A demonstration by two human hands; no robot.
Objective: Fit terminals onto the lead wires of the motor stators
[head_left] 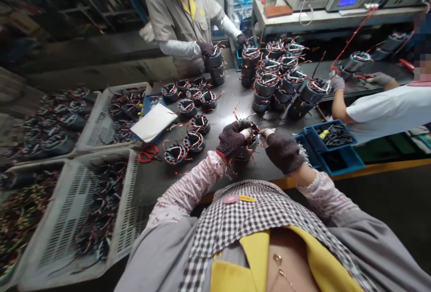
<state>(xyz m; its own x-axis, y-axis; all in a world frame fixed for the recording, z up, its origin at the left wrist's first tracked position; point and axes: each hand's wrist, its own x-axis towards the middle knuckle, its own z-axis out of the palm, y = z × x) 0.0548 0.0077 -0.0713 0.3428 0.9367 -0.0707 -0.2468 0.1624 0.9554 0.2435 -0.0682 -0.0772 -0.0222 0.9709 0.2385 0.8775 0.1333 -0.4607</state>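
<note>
A checkered apron (269, 206) lay before the roughly upright wired ring (247, 152), left hand (233, 139) clasping its left, right hand (283, 149) at its right, fingers bunched, grip unclear.

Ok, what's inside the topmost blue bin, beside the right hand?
Loose black pieces and something yellow show inside the blue bin. Whatever lies beneath the pile is covered, so it can't be seen.

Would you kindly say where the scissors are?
In the head view, the scissors lie left on the table, between a crate and a wired ring.
</note>
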